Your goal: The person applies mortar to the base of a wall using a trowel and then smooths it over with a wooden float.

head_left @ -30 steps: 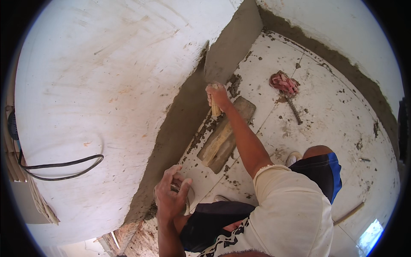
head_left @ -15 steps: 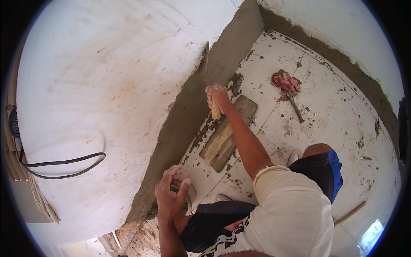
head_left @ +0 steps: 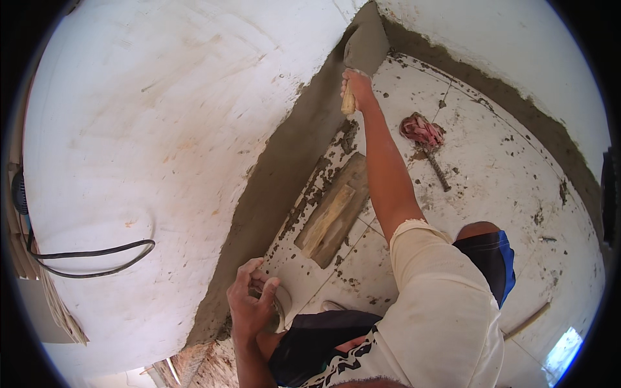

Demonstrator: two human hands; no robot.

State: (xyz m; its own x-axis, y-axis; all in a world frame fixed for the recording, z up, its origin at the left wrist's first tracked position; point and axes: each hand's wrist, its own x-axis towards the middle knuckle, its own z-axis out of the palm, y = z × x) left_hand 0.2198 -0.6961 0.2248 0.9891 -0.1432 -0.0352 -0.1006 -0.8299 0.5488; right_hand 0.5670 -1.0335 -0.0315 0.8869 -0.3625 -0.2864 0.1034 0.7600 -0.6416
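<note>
My right hand grips the pale wooden handle of a trowel. Its grey blade lies against the band of wet mortar along the foot of the left wall, close to the far corner. In the near left, my left hand is raised with fingers curved and apart, holding nothing. Partly hidden behind it is a round container. Between the two hands, a long wooden float with a wooden grip on top lies on the floor beside the mortar band.
A crumpled pink cloth lies on the tiles beside a ridged metal rod. Mortar crumbs dot the floor. Another mortar band runs along the right wall. A black cable loops by the left wall; a thin stick lies at lower right.
My right hand has moved away from me along the mortar band, carrying the trowel to the far corner. My left hand has shifted slightly left and down, still open.
</note>
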